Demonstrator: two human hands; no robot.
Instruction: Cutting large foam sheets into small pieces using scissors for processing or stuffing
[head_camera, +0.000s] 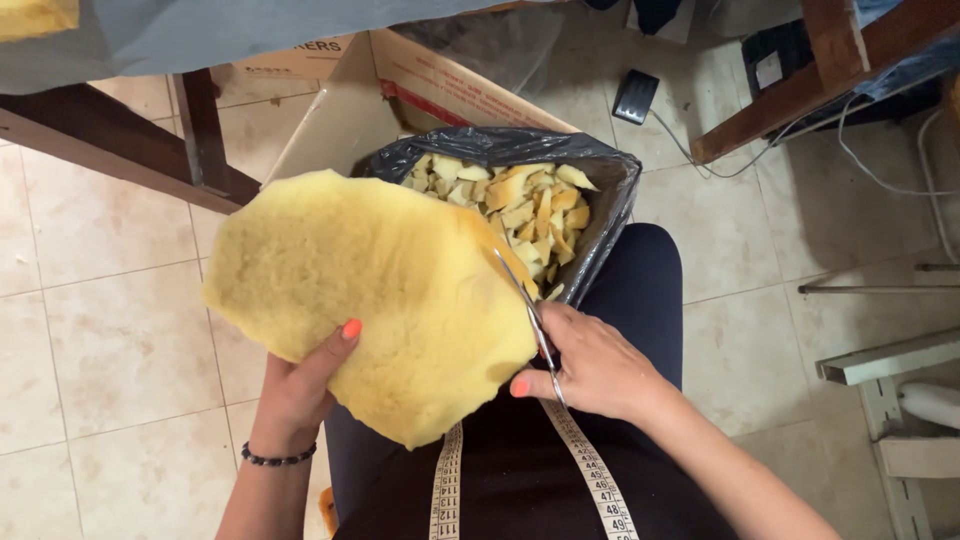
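My left hand (300, 390) holds a large, flat sheet of yellow foam (370, 290) from below, thumb on its lower edge. My right hand (590, 365) grips metal scissors (527, 305), whose blades bite into the foam's right edge. Just beyond the foam, a black plastic bag (610, 190) sits open, filled with several small yellow foam scraps (530, 210). A measuring tape (590, 480) hangs over my dark lap.
The bag rests in a cardboard box (340, 110) on the tiled floor (110, 340). A dark wooden table leg (200, 130) stands to the left. A black foot pedal (634, 97) with a cable lies at the back, wooden furniture (800, 90) at right.
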